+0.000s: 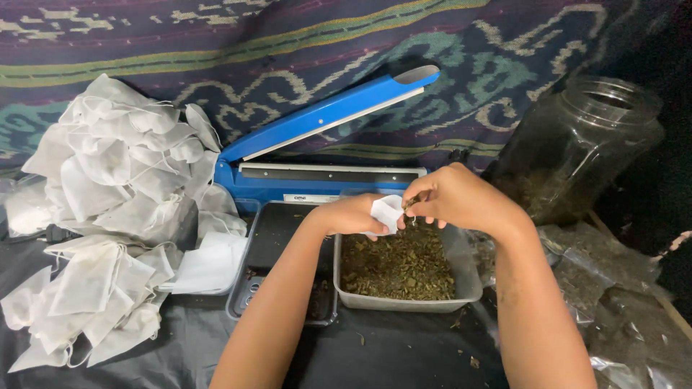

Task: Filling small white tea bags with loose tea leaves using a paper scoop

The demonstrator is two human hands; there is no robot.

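Observation:
My left hand (353, 215) holds a small white filter bag (386, 211) open above a clear plastic tray (461, 284) of dried green-brown leaves (395, 265). Pinched in the fingertips of my right hand (450, 196) is a bit of dried leaf, right at the bag's mouth. Both hands hover over the tray's far edge.
A blue heat sealer (324, 176) with its arm raised stands behind the tray. A heap of white filter bags (115, 216) lies at the left. A black scale (277, 252) sits under my left forearm. A clear plastic jar (577, 148) leans at the right, above plastic pouches (598, 288).

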